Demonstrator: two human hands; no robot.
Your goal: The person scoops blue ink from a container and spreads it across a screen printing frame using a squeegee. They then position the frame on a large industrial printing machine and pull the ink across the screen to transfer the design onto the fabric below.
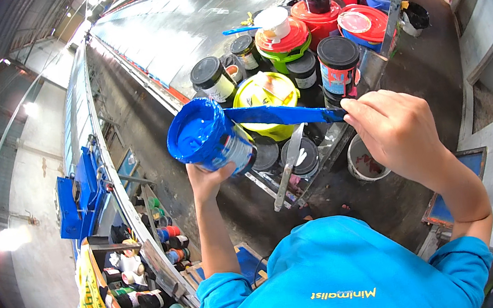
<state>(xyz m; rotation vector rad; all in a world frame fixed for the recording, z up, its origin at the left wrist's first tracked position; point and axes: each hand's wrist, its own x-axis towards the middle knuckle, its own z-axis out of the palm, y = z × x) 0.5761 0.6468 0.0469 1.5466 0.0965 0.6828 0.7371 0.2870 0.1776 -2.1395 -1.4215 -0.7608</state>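
My left hand (pixel 205 180) grips the lower part of a tub of blue paint (pixel 194 133), open at the top and tilted, with blue on its rim. My right hand (pixel 394 134) is closed on the handle end of a long blue-coated spatula (pixel 282 114), whose other end meets the tub's rim. Behind them sits a yellow bucket (pixel 254 94) with a smeared top. A dirty metal scraper (pixel 284 183) leans over black-lidded jars (pixel 305 152) below the spatula.
A long shiny printing table (pixel 146 30) stretches away, its end holding red-lidded buckets (pixel 361 22) and several jars. A white bucket (pixel 365 168) stands on the dark floor at right. At left are a rack of inks (pixel 150 300), a blue machine part (pixel 78 198) and a yellow bag (pixel 89 280).
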